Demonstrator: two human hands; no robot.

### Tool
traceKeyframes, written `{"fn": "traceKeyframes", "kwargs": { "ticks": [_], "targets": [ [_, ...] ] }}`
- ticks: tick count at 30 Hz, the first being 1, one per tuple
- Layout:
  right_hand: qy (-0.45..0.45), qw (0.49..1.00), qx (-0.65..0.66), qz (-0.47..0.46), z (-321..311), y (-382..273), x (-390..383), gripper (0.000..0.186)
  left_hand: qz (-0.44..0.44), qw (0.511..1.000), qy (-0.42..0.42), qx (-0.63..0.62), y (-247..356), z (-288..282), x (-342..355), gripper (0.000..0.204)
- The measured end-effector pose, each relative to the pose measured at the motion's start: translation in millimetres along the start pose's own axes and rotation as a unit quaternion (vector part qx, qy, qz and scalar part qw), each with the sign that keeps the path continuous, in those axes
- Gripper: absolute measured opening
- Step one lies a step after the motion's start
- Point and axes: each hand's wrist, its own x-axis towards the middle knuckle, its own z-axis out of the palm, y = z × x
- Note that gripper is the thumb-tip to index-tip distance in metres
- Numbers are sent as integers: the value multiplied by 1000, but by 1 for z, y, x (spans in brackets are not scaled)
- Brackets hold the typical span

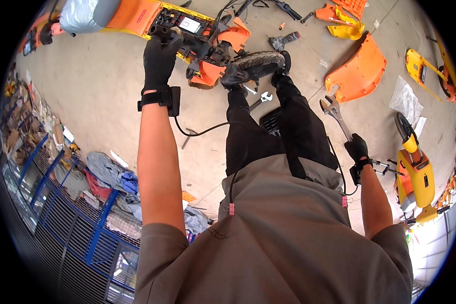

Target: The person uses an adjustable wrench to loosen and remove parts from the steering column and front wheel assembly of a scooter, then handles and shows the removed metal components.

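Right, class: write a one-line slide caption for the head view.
Gloved left hand grips a dismantled orange scooter on concrete floor, right hand holding an adjustable wrench.

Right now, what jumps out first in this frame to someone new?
The gloved left hand gripping the dark frame of a stripped orange-and-yellow scooter at top centre, its knobby tyre beside the person's shoe. Next, the gloved right hand at right, holding a large adjustable wrench pointed up. Loose orange body panels lie on the concrete floor at upper right.
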Motion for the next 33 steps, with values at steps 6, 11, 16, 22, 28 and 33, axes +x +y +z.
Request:
{"fn": "traceKeyframes", "kwargs": {
  "ticks": [6, 11, 16, 22, 28, 33],
  "targets": [
    [27, 999, 29, -6, 6, -3, -5, 31, 3, 999, 39, -28, -3, 7, -5, 30],
    [3, 999, 32, 1, 2, -9, -4, 29, 55, 981, 151, 108, -12, 29, -2, 36],
    [7, 1000, 5, -20, 4, -12, 5, 28, -208, 933, 237, 173, 25, 52, 2, 61],
    [41, 997, 37, -50, 21, -2, 8, 26, -35, 998, 5, -46, 7, 2, -8, 32],
    [20, 996, 78, -24, 25, -11, 14, 24, -95, 994, 30, -46, 16, 2, -9, 30],
    [-4, 996, 90, 3, 45, 3, 22, 24, -130, 976, 95, 145, 14, 20, -7, 40]
  ]
}}
